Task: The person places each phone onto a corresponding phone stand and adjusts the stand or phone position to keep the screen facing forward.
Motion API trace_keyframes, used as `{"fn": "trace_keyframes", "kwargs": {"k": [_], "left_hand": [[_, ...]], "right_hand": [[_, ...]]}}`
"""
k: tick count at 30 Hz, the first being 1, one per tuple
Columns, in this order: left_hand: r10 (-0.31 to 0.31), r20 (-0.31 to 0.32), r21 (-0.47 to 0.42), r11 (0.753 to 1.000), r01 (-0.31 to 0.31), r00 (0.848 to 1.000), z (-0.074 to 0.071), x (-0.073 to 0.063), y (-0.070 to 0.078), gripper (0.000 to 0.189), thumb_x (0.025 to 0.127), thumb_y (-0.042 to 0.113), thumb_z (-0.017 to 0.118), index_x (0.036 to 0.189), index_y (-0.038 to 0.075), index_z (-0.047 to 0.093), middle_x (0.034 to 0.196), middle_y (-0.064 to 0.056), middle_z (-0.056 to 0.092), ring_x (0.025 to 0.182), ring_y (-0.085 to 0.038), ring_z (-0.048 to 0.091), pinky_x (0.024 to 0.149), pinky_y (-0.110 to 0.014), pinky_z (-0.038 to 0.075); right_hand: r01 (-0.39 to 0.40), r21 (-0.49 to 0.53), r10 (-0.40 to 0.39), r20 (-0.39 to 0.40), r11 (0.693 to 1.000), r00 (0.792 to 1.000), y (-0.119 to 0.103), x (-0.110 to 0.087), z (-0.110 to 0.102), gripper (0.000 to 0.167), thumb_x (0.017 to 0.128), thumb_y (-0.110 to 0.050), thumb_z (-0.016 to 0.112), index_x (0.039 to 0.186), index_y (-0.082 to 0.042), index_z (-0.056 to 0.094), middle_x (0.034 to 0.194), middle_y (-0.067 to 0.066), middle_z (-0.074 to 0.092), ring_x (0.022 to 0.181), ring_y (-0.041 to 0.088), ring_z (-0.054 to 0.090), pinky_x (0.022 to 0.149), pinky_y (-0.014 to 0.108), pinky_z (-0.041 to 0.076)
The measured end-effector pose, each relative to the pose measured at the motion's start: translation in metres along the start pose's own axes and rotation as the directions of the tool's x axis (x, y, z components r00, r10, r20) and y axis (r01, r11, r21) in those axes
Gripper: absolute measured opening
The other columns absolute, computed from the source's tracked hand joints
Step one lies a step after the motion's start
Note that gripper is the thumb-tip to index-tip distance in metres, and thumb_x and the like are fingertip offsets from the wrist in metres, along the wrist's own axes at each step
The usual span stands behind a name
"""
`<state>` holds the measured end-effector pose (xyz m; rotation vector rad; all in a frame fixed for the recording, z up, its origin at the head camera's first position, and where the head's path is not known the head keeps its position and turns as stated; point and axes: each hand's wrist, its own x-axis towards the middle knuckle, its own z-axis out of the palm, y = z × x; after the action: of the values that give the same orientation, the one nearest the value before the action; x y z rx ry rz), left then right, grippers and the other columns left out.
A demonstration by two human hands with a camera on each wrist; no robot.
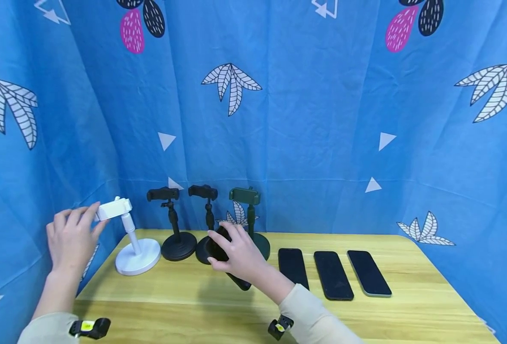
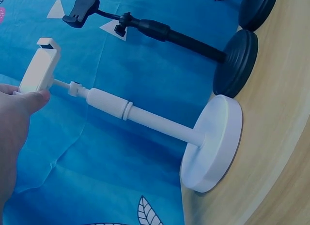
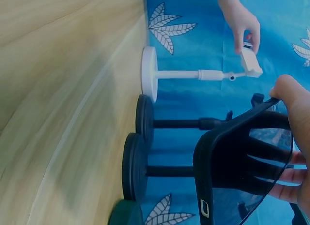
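My left hand (image 1: pixel 70 241) grips the outer end of the clamp (image 1: pixel 115 209) atop a white phone stand (image 1: pixel 137 258), at the far left of the table. In the left wrist view, the thumb presses near the lower end of that white clamp (image 2: pixel 41 70), and its other end is hooked. A dark smartphone (image 3: pixel 227 162) is in my right hand (image 1: pixel 243 254), held by its edges between thumb and fingers. Its glossy face mirrors the fingers in the right wrist view. From the head view, the hand covers much of this phone, which hangs tilted above the table, in front of the stands.
Two black phone stands (image 1: pixel 178 246) (image 1: pixel 209 220) and a dark green one (image 1: pixel 260 246) stand in a row right of the white stand. Three smartphones (image 1: pixel 293 267) (image 1: pixel 333 275) (image 1: pixel 369 273) lie on the wooden table (image 1: pixel 425 306). A blue patterned curtain (image 1: pixel 322 143) hangs behind and at both sides.
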<state>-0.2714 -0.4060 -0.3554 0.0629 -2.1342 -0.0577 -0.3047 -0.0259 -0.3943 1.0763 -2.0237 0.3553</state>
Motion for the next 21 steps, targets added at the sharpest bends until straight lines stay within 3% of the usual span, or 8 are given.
{"fn": "trace_keyframes", "kwargs": {"k": [9, 21], "left_hand": [[0.025, -0.058, -0.013, 1.0, -0.026, 0.998, 0.002, 0.001, -0.003, 0.057, 0.075, 0.012, 0.082, 0.128, 0.006, 0.06, 0.119, -0.027, 0.061, 0.11, -0.043, 0.043, 0.086, -0.059, 0.034], [0.019, -0.04, 0.003, 1.0, -0.019, 0.999, 0.001, 0.0, -0.002, 0.056, 0.075, 0.013, 0.082, 0.127, 0.005, 0.061, 0.119, -0.026, 0.061, 0.11, -0.044, 0.043, 0.085, -0.059, 0.035]], "right_hand": [[-0.011, 0.02, 0.01, 0.024, 1.0, 1.0, -0.007, 0.014, 0.005, 0.055, 0.083, -0.045, 0.072, 0.131, -0.021, 0.059, 0.132, 0.013, 0.056, 0.113, 0.028, 0.058, 0.095, 0.04, 0.052], [0.022, 0.012, -0.022, -0.01, 1.0, 1.0, -0.016, 0.03, 0.014, 0.052, 0.084, -0.044, 0.07, 0.128, -0.02, 0.061, 0.13, 0.013, 0.057, 0.107, 0.026, 0.06, 0.093, 0.037, 0.052]]}}
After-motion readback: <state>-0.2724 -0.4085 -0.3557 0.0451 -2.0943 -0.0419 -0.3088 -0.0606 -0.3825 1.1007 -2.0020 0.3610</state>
